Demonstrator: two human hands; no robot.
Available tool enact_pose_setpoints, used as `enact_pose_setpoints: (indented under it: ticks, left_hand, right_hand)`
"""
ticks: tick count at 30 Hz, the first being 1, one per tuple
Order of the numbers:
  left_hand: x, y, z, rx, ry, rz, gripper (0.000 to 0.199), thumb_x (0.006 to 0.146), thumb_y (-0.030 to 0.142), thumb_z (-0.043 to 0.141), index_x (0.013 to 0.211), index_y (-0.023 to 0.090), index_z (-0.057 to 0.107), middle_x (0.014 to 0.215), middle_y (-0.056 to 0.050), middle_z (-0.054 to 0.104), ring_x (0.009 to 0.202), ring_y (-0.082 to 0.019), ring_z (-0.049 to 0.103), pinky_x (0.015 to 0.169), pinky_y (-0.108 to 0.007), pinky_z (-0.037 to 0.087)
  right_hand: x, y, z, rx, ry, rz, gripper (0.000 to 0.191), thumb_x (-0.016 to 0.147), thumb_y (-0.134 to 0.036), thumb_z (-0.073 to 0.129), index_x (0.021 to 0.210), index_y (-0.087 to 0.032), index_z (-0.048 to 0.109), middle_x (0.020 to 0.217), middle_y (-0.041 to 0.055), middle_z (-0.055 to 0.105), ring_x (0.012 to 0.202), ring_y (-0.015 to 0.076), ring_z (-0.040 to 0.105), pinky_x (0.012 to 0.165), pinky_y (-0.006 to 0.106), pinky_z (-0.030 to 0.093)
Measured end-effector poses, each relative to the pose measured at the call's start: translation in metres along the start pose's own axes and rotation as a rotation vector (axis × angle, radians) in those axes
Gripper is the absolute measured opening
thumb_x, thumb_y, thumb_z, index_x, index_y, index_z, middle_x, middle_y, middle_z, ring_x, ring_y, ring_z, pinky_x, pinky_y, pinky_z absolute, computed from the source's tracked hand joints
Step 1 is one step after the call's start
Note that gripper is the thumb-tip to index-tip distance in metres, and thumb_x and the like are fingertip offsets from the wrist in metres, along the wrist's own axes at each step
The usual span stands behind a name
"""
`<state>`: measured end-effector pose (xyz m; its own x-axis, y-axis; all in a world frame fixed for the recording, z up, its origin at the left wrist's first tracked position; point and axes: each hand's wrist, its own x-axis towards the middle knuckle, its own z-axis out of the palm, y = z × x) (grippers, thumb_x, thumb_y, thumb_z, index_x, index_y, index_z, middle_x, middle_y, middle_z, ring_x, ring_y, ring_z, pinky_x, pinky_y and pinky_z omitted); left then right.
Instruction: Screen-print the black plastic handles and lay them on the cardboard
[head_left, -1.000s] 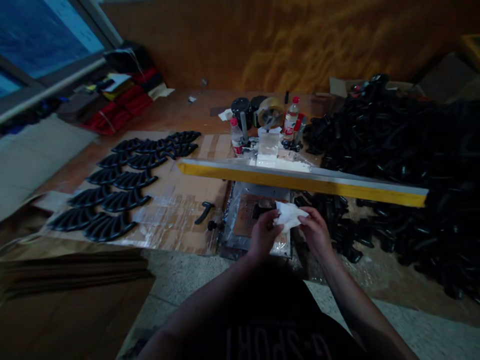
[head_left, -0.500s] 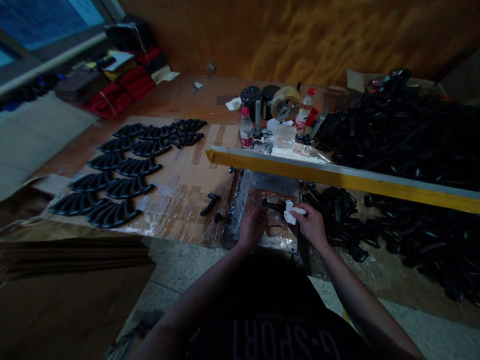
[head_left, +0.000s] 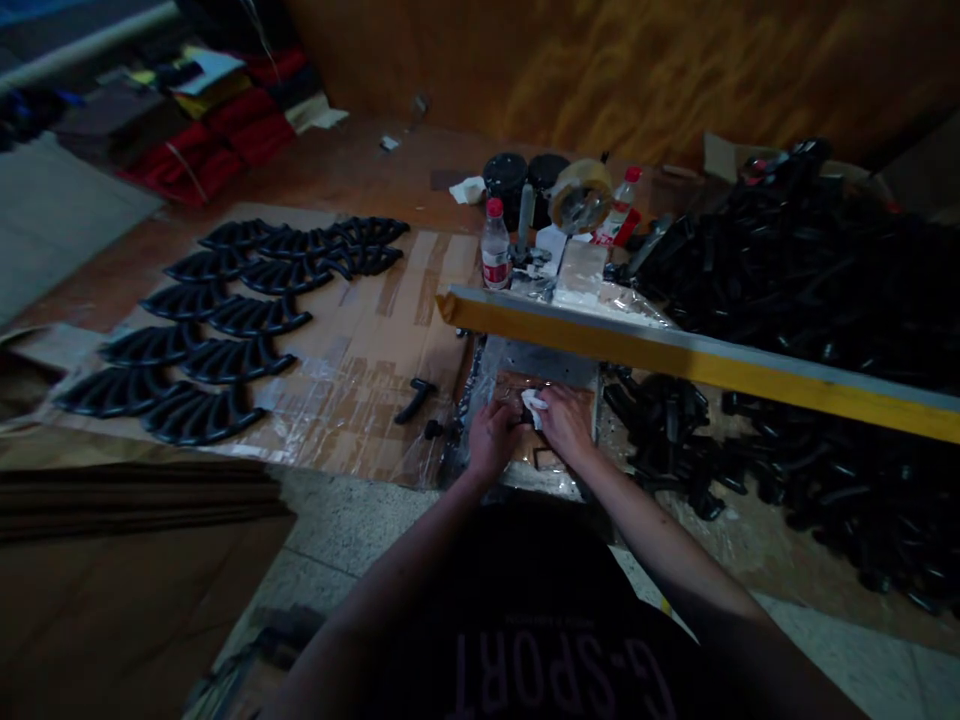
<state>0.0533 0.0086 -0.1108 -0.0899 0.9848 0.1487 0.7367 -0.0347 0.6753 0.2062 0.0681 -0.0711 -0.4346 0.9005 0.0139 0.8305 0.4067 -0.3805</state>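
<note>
White cloth (head_left: 534,408) at frame centre, pinched in right hand (head_left: 566,425), fingers closed on it. Left hand (head_left: 491,438) just beside, fingers curled down on the plate; what it grips, cannot tell. Both on plastic-wrapped metal plate (head_left: 536,360) under a long yellow bar (head_left: 697,365) running centre to right edge. Left: taped cardboard sheet (head_left: 352,360) with rows of black curved parts (head_left: 225,310); one loose black handle (head_left: 412,398) near the plate. Right: big heap of black parts (head_left: 810,330). Above centre: water bottle (head_left: 494,245), tape roll (head_left: 579,196), black jars (head_left: 505,180). Wood-panel wall (head_left: 600,70) along top, red bundles (head_left: 225,140) upper left, speckled floor (head_left: 345,540) below.
</note>
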Motion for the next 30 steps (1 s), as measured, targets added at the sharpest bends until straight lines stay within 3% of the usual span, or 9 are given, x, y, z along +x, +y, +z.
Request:
enact_pose_setpoints:
  ticks: [5,12,15,20,25,30]
  left_hand:
    - [0.001,0.0,0.0,0.022,-0.003,-0.013,0.022,0.075,0.032,0.076,0.092,0.02,0.069,0.097,-0.006,0.068,0.093,-0.022,0.062,0.085,-0.035,0.048]
    - [0.0,0.0,0.001,-0.002,0.001,-0.014,0.021,0.076,0.029,0.075,0.095,0.022,0.069,0.101,-0.006,0.068,0.096,-0.022,0.062,0.088,-0.036,0.048]
    - [0.0,-0.001,0.001,0.01,0.0,-0.008,0.02,0.076,0.028,0.075,0.094,0.021,0.069,0.101,-0.005,0.068,0.095,-0.022,0.062,0.088,-0.035,0.047]
    - [0.0,-0.001,0.002,0.004,0.006,-0.006,0.022,0.075,0.03,0.075,0.095,0.021,0.069,0.099,-0.006,0.068,0.094,-0.023,0.062,0.086,-0.036,0.048]
    - [0.0,-0.002,0.003,0.044,-0.005,-0.02,0.018,0.077,0.023,0.071,0.095,0.021,0.069,0.099,-0.006,0.068,0.095,-0.022,0.062,0.087,-0.035,0.048]
    - [-0.001,-0.003,0.004,0.012,0.014,0.008,0.022,0.075,0.026,0.075,0.095,0.021,0.069,0.101,-0.006,0.068,0.097,-0.023,0.062,0.089,-0.036,0.048]
  right_hand:
    - [0.003,0.0,-0.004,0.05,-0.126,-0.034,0.007,0.086,-0.02,0.058,0.088,-0.02,0.065,0.095,0.0065,0.066,0.095,0.0211,0.057,0.084,0.029,0.04]
    - [-0.003,-0.012,-0.009,-0.018,-0.068,0.131,0.015,0.09,-0.021,0.051,0.095,-0.019,0.065,0.103,0.0105,0.066,0.098,0.0236,0.058,0.082,0.031,0.041]
    - [0.0,-0.012,-0.011,0.004,-0.16,0.086,0.01,0.087,-0.022,0.057,0.09,-0.021,0.066,0.097,0.0078,0.068,0.096,0.023,0.059,0.08,0.03,0.041]
    - [0.0,-0.011,-0.009,-0.032,-0.078,0.075,0.014,0.088,-0.018,0.052,0.093,-0.019,0.066,0.101,0.0102,0.066,0.099,0.0227,0.058,0.083,0.03,0.041]
    - [-0.004,-0.016,-0.009,-0.048,-0.172,-0.059,0.016,0.088,-0.019,0.053,0.097,-0.018,0.066,0.103,0.0105,0.065,0.101,0.0241,0.056,0.086,0.032,0.041]
    - [0.002,-0.016,-0.012,-0.085,-0.162,0.012,0.019,0.088,-0.02,0.053,0.103,-0.017,0.065,0.105,0.0115,0.065,0.1,0.0241,0.057,0.085,0.032,0.041]
